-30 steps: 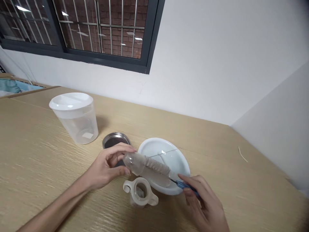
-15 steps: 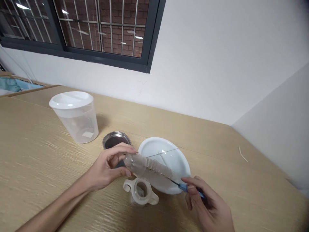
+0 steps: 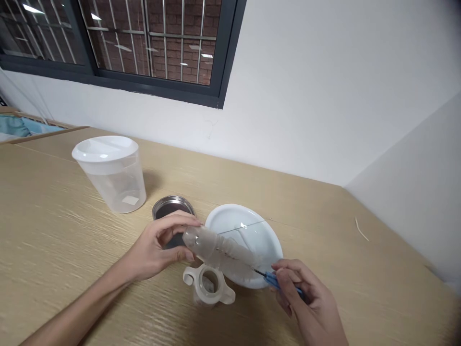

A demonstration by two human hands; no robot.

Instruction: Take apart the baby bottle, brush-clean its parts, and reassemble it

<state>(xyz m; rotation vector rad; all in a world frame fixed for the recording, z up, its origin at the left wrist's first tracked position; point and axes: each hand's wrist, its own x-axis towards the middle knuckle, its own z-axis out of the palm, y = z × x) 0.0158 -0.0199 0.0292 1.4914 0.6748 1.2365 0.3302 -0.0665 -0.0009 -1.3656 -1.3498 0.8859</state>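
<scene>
My left hand (image 3: 162, 250) grips the rounded end of a translucent bottle-like tube (image 3: 203, 242), held tilted above the table. In my right hand (image 3: 302, 293) is the blue handle (image 3: 273, 280) of a brush, its twisted wire stem running into the tube. The bristles look blurred around the stem inside. Behind and beneath them lies a white oval dish (image 3: 264, 240). Just below the tube stands a small translucent cup with two side handles (image 3: 226, 294), its round opening facing up. A round metal tin (image 3: 173, 204) is partly hidden by my left hand.
A clear plastic pitcher with a white lid (image 3: 120, 180) stands at the left on the wooden table (image 3: 90, 245). A short pale strip (image 3: 361, 229) lies at the right. The white wall and barred window rise behind.
My right hand has turned slightly, and the brush's bristles and stem have shifted a little within the tube. My left hand keeps its hold on the tube.
</scene>
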